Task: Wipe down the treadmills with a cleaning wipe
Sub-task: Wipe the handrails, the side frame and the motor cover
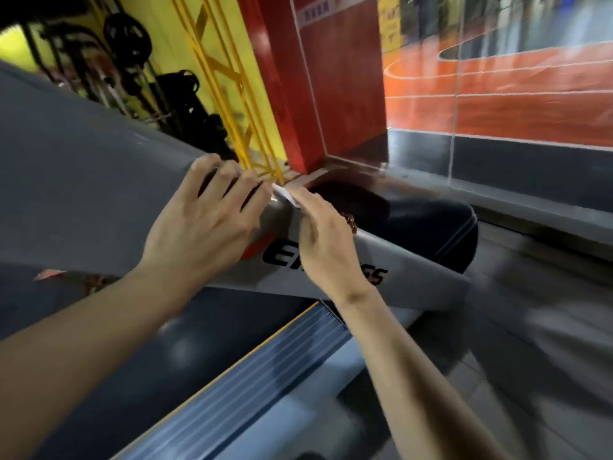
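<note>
The person is in the wiping step, at the grey upright [99, 194] of the treadmill. The left hand [202, 224] lies on it with spread, lightly bent fingers. The right hand [323, 240] pinches a small white cleaning wipe [285, 194] against the same upright. Next, the wipe probably must slide along the printed surface with steady pressure.

The treadmill upright [99, 194] is grey with black lettering and a red mark; its motor cover [414, 224] is black. The wipe [286, 194] is white, the pillar [298, 94] red, the court floor [514, 94] orange with white lines.
</note>
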Demonstrator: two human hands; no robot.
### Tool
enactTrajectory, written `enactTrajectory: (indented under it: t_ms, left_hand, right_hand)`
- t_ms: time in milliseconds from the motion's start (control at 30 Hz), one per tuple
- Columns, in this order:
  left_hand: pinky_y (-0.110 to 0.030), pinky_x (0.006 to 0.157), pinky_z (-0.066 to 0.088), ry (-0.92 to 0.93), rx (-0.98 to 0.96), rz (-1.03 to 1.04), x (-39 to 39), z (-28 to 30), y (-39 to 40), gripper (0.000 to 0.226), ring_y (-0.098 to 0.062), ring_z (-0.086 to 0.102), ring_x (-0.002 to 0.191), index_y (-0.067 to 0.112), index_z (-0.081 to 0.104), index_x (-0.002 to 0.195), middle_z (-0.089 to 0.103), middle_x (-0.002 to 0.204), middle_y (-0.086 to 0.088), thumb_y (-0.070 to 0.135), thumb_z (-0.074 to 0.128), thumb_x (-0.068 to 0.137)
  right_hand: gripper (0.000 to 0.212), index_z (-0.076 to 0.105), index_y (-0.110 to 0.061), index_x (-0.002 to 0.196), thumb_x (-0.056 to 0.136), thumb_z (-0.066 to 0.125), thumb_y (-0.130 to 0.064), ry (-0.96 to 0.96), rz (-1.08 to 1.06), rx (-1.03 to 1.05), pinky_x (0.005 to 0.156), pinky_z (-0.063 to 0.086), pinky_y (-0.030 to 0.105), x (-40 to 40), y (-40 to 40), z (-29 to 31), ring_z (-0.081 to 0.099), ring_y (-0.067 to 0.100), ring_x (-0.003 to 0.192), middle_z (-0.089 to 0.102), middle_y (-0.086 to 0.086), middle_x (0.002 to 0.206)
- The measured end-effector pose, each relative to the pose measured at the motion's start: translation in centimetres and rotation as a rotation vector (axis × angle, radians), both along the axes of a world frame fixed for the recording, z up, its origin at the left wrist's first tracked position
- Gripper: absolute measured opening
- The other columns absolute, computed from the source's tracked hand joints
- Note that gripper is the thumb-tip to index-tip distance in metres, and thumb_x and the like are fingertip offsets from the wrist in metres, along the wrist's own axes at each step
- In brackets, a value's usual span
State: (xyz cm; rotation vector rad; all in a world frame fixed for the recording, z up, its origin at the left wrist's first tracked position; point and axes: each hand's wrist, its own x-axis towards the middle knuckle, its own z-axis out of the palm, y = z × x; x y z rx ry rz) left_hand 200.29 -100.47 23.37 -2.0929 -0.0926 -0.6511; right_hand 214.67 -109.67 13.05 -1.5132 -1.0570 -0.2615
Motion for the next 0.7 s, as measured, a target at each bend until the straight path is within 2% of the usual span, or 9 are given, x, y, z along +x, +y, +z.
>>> enactTrajectory:
  t_ms: [133,200,300,333,400,467,533,600,700]
  left_hand:
    - [-0.056,0.111,0.038,0.008,0.005,0.045,-0.2,0.2,-1.0,0.037,-0.042,0.058,0.119,0.001,0.053,0.136,0.059,0.131,-0.021,0.017,0.038,0.106]
    - [-0.057,0.113,0.037,0.014,0.019,0.036,0.1,-0.2,-0.9,0.04,-0.043,0.057,0.122,0.0,0.053,0.138,0.059,0.133,-0.022,0.022,0.04,0.106]
    - [-0.061,0.116,0.032,0.04,-0.043,0.065,0.3,-0.2,0.4,0.048,-0.047,0.049,0.13,0.003,0.045,0.144,0.051,0.142,-0.024,0.029,0.046,0.104]
    - [-0.064,0.115,0.031,0.044,-0.076,0.083,0.5,-0.4,0.9,0.051,-0.048,0.045,0.133,0.003,0.041,0.147,0.047,0.146,-0.025,0.029,0.046,0.103]
    - [-0.066,0.114,0.031,0.049,-0.123,0.129,0.6,-1.1,2.0,0.053,-0.048,0.041,0.136,0.004,0.036,0.15,0.043,0.148,-0.025,0.03,0.041,0.104]
    - [-0.066,0.114,0.031,0.044,-0.191,0.113,0.9,-1.4,2.1,0.049,-0.047,0.043,0.135,0.006,0.031,0.15,0.044,0.146,-0.024,0.028,0.034,0.107]
    - [-0.064,0.114,0.032,0.03,-0.171,0.078,1.1,-0.9,1.6,0.044,-0.047,0.047,0.131,0.004,0.037,0.147,0.048,0.143,-0.024,0.022,0.033,0.108]
    - [-0.06,0.114,0.034,-0.015,-0.051,0.063,0.7,-0.8,0.6,0.041,-0.045,0.054,0.124,0.003,0.048,0.142,0.055,0.136,-0.023,0.019,0.039,0.106]
    - [-0.055,0.112,0.037,-0.02,0.068,0.072,0.5,-0.4,-0.4,0.038,-0.042,0.058,0.12,0.004,0.054,0.138,0.06,0.13,-0.02,0.02,0.042,0.106]
  right_hand:
    - [0.056,0.047,-0.008,0.147,0.094,0.03,-0.004,-0.103,-0.09,-0.045,0.117,0.034,0.042,0.0,-1.6,-2.6,0.042,0.018,0.141,0.051,0.005,0.148]
    - [0.057,0.047,-0.008,0.147,0.093,0.028,-0.009,-0.039,-0.139,-0.019,0.116,0.036,0.043,0.8,-2.4,-4.3,0.043,0.017,0.14,0.051,0.004,0.148]
    - [0.052,0.056,-0.008,0.139,0.094,0.032,-0.007,0.02,-0.036,0.065,0.112,0.041,0.039,2.8,-2.8,-4.1,0.051,0.015,0.132,0.058,0.002,0.139]
    - [0.05,0.06,-0.007,0.134,0.093,0.034,-0.005,0.049,-0.031,0.105,0.111,0.042,0.037,3.6,-3.1,-3.9,0.054,0.014,0.128,0.061,0.001,0.134]
    - [0.047,0.065,-0.007,0.128,0.091,0.037,0.002,0.129,-0.157,0.188,0.109,0.042,0.026,6.5,-3.4,-4.4,0.057,0.01,0.119,0.062,-0.002,0.128]
    - [0.046,0.066,-0.009,0.128,0.094,0.038,0.006,0.28,-0.23,0.13,0.103,0.041,0.015,8.5,-2.9,-5.2,0.058,0.007,0.114,0.064,0.0,0.125]
    - [0.042,0.064,-0.01,0.129,0.099,0.039,0.005,0.404,-0.122,0.014,0.1,0.045,0.021,8.1,-1.9,-6.5,0.059,0.01,0.112,0.065,0.001,0.12]
    - [0.043,0.062,-0.013,0.133,0.101,0.038,0.003,0.475,-0.108,0.072,0.105,0.045,0.026,5.8,-1.4,-7.3,0.058,0.006,0.116,0.063,-0.006,0.121]
    - [0.053,0.055,-0.018,0.143,0.101,0.033,0.006,0.505,-0.156,0.232,0.117,0.033,0.021,3.0,-1.3,-8.3,0.044,-0.001,0.137,0.055,-0.012,0.142]
